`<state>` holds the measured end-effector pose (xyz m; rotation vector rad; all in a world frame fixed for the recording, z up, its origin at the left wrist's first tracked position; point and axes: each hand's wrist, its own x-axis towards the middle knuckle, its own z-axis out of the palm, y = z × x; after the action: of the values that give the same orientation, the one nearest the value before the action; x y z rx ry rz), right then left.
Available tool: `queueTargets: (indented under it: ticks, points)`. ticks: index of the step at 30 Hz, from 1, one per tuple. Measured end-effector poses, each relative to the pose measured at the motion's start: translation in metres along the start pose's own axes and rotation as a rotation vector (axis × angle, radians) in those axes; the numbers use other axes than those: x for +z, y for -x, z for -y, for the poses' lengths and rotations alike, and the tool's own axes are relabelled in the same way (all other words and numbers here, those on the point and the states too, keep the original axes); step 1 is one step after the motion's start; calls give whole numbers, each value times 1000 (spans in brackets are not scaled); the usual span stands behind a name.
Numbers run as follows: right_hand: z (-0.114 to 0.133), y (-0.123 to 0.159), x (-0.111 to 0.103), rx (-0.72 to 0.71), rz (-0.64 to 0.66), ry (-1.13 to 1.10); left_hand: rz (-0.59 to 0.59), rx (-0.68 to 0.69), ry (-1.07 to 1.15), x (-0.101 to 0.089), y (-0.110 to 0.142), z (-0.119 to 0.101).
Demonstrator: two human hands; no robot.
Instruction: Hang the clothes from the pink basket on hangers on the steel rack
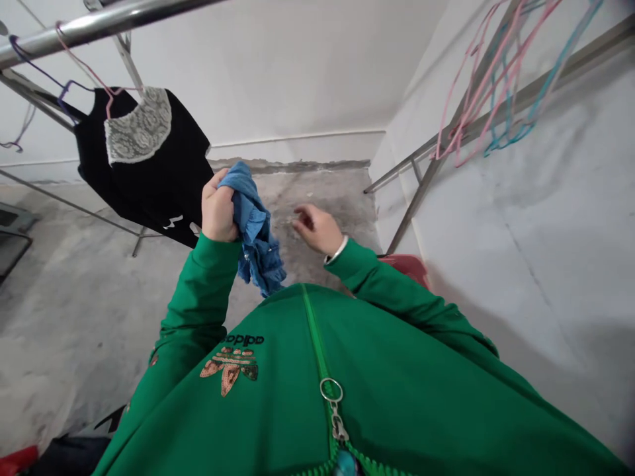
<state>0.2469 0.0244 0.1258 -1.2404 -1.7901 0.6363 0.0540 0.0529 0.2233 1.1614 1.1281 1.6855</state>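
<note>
My left hand (219, 207) grips a crumpled blue denim garment (256, 233) at its upper edge, and the cloth hangs down in front of my chest. My right hand (318, 229) is raised beside the denim, apart from it, with loosely curled fingers holding nothing. A thin white bangle (337, 250) circles that wrist. Just beyond my left hand, a black garment with a lace collar (141, 155) hangs from a hanger, its lower part close behind my knuckles. Green sleeves cover both my arms.
A steel drying rack rail (89, 23) runs overhead at upper left. Pink and blue wire hangers (496, 82) hang from a rack (526, 92) at right. A red stool (407, 268) stands beyond my right arm, on a concrete floor (317, 192) between white walls.
</note>
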Motion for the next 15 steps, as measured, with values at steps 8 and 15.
queueTargets:
  ticks: [8, 15]
  points:
    - [-21, -16, 54, 83, 197, 189, 31, 126, -99, 21, 18, -18]
    - [-43, -26, -18, 52, -291, -127, -80, 402, -783, -53, 0, 7]
